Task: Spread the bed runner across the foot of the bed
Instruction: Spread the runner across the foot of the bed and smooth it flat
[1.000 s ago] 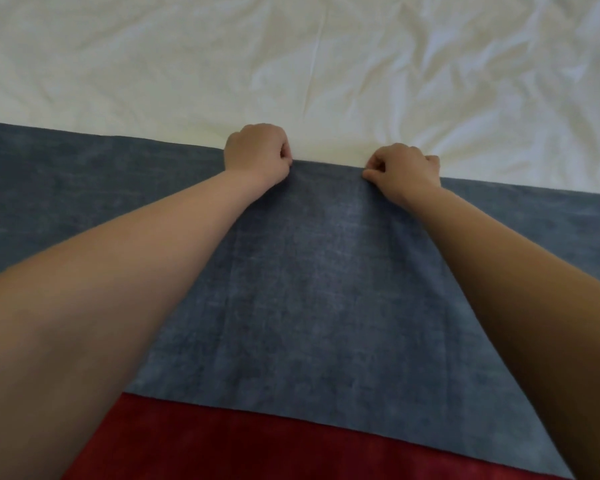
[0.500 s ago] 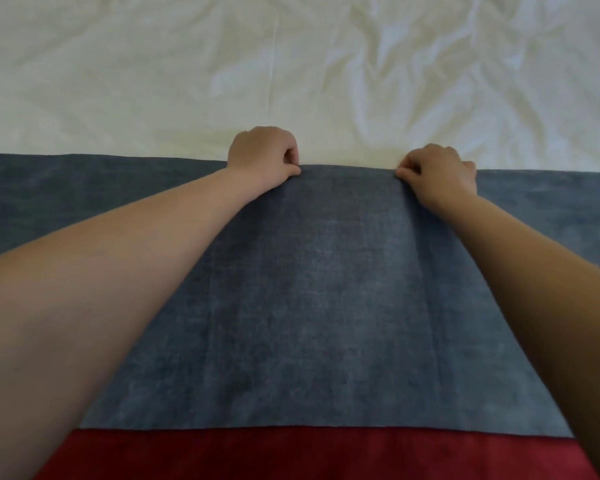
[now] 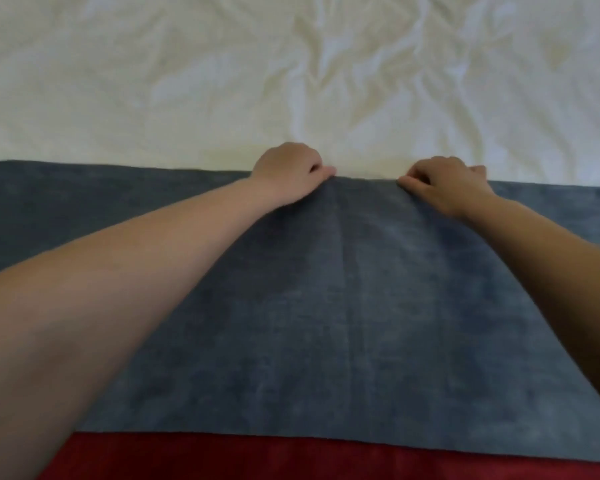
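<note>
Blue-grey woven cloth, the bed runner [image 3: 343, 306], lies flat across the near part of the bed, its far edge running straight from side to side over the rumpled white sheet [image 3: 291, 71]. Both arms reach forward over it. The left hand [image 3: 288, 173] and right hand [image 3: 445, 188], set apart, are curled closed and pinch that far edge. A red band [image 3: 291, 459] borders the runner's near side.

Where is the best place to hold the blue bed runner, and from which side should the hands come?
Pinch the bed runner at its far edge, as the left hand and right hand do, reaching over from the near side; it lies flat, so only edges offer grip.
</note>
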